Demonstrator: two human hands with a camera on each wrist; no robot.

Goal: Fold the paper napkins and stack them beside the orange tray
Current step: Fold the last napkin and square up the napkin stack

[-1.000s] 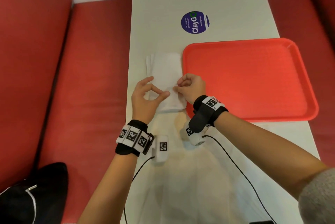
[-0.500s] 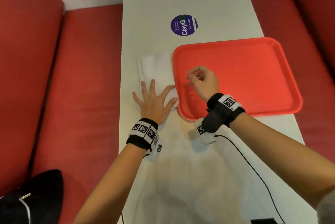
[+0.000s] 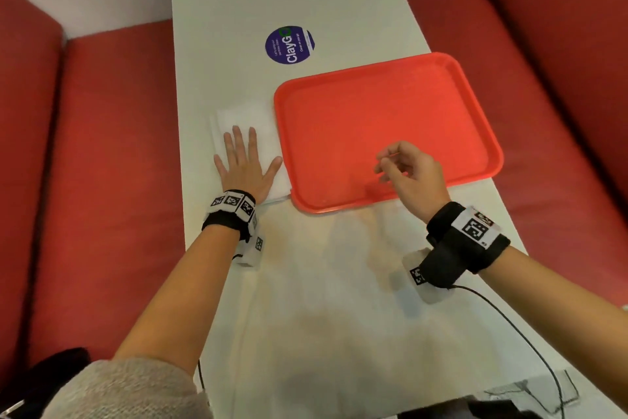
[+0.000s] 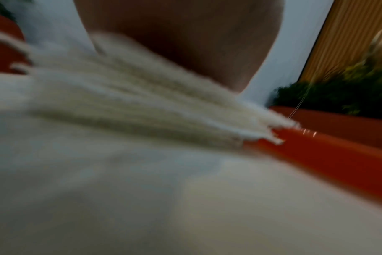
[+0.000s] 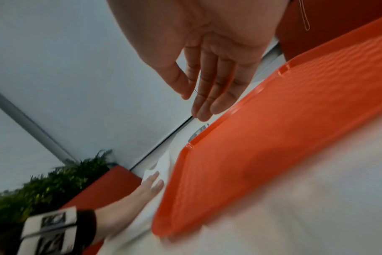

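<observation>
1. The left hand [image 3: 243, 167] is lying flat, fingers straight and spread, pressing down on the napkins [image 3: 253, 119] at centre left of the head view. It is grasping nothing; it is only flattening.

2. The napkins are sitting as a white stack on the table [image 3: 339, 299], their right edge touching or just beside the left rim of the tray [image 3: 390, 133]. In the left wrist view the many layered edges of the stack [image 4: 142, 107] are fanning out right against the tray's rim [image 4: 316, 155], though that picture is blurred.

3. The right hand [image 3: 413, 177] is hovering above the near part of the tray, right of centre. Its fingers are loosely bent in the head view and hanging nearly straight in the right wrist view [image 5: 209, 69]. It is carrying nothing.

4. I am judging the step in hand to be the pressing and squaring of the stack, and the tray is holding no napkins that I can see.

5. No loose napkin is showing anywhere on the table, so the folding is looking close to done, or done.

6. The next move is calling for a gentle lift of the left palm straight up, so the top sheets are not dragged askew, and perhaps a nudge to line up the edges.

7. A round purple sticker [image 3: 289, 45] is lying on the table above the tray, and red seats [image 3: 112, 164] are flanking both sides.
</observation>
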